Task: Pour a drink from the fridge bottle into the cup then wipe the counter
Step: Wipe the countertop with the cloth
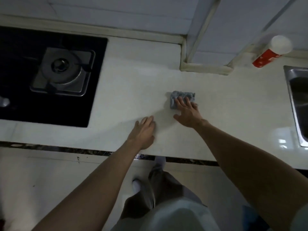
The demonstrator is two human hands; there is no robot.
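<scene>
A black glass gas hob [50,77] is sunk into the left end of the white counter [133,77], with a square steel burner [62,70] near its middle. Pale wall tiles [116,12] run along the back, with a grubby sealant line where they meet the worktop. A dark speckled strip edges the counter's front, and white cabinet fronts sit below it.

The person's left hand [143,132] lies flat on the counter near the front edge. Its fingers are straight and close together, and it holds nothing.

Just right of it and a little further back, the right hand [187,113] presses down on a small grey-blue cloth [181,95]. The fingers are spread and straight over the cloth, not curled round it. The cloth is folded into a rough, crumpled square and lies flat on the middle of the worktop, well apart from hob and sink.

Behind it a tiled, boxed-in column [208,47] juts out from the wall. To the right, a red can with a white cap [270,51] stands against the wall. The rim of a stainless steel sink [295,104] shows at the far right.
</scene>
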